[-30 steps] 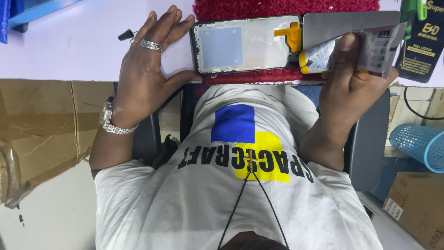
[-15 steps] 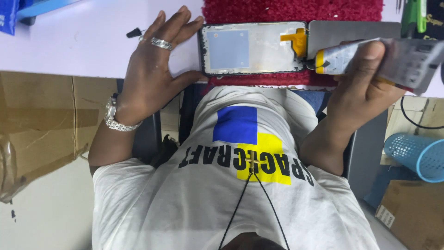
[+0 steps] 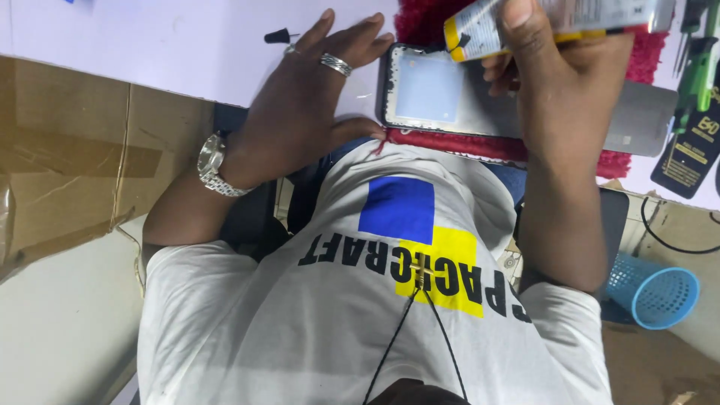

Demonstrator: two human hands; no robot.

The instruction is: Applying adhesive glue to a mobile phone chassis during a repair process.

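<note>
Head view, the only one: there is one opened phone [image 3: 450, 94] lying face down with its back panel off, one glue tube [image 3: 540, 22] with a yellow band, one small black cap [image 3: 277, 35], one grey metal plate [image 3: 637, 116], one blue mesh basket [image 3: 651, 292] and one cardboard box [image 3: 67, 157]. A few green-handled tools [image 3: 701, 60] are lying at the right edge, their count unclear.

The left hand [image 3: 300, 112] is lying flat, palm down, on the pale table [image 3: 150, 37], its fingers spread fairly wide and pointing away from the body, thumb reaching along the near edge of the phone and touching its corner. It is holding nothing. It is wearing two rings on the fingers and a metal watch [image 3: 214, 165] at the wrist.

The right hand [image 3: 555, 82] is raised above the phone with its fingers curled tightly around the glue tube, thumb pressing on top. The tube is lying roughly level, its dark nozzle end pointing left and hovering over the phone's far edge; whether the tip is touching cannot be told.

The phone is resting on a red fuzzy mat [image 3: 450, 142] at the table's near edge, just in front of the person's chest. The plate is lying on the mat beside the phone. The cap is sitting on the table just beyond the left fingertips. The basket is standing on the floor at the right, and the box is standing under the table at the left.
</note>
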